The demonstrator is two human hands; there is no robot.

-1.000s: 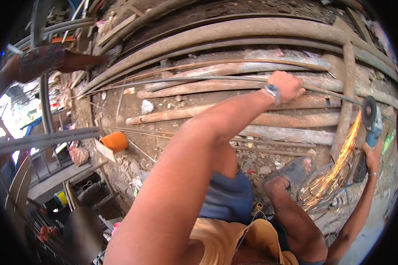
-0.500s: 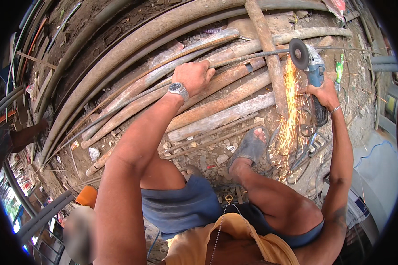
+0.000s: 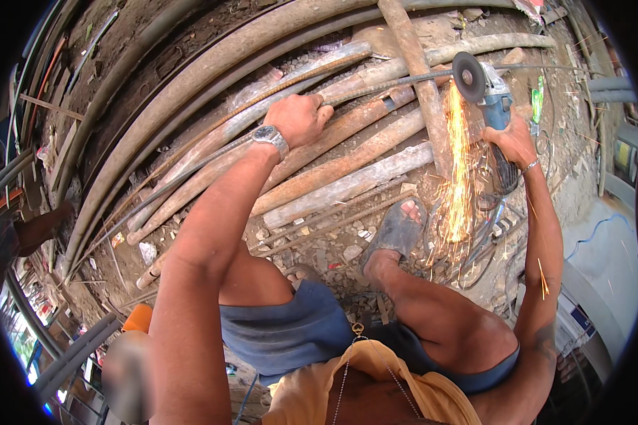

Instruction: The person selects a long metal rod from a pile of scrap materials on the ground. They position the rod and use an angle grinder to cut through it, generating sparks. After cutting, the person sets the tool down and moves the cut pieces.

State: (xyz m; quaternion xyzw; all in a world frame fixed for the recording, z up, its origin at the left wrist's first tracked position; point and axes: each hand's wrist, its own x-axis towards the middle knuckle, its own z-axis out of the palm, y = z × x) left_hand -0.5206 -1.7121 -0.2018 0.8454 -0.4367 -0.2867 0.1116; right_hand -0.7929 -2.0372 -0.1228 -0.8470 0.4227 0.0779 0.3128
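My left hand (image 3: 295,120) is closed around a long ribbed steel rebar (image 3: 376,88), which runs from the lower left across the pipes to the far right. In my right hand (image 3: 514,142) is an angle grinder (image 3: 495,106) with a blue and silver body. Its dark cutting disc (image 3: 468,78) stands on edge against the rebar. A bright stream of sparks (image 3: 459,177) pours down from that contact toward the ground near my sandalled foot (image 3: 398,230). The exact cut point is hidden by the disc.
Several rusty pipes (image 3: 347,138) lie side by side under the rebar. Another pipe (image 3: 422,85) crosses them and bears the rebar. Dark cables (image 3: 478,230) lie below the grinder among rubble. A green wrapper (image 3: 538,99) lies right of the grinder. At the left edge part of another person shows.
The whole view has shifted slightly, so hands, grinder and pipes appear a little farther left and up. The disc stays at the rebar, and sparks still stream down.
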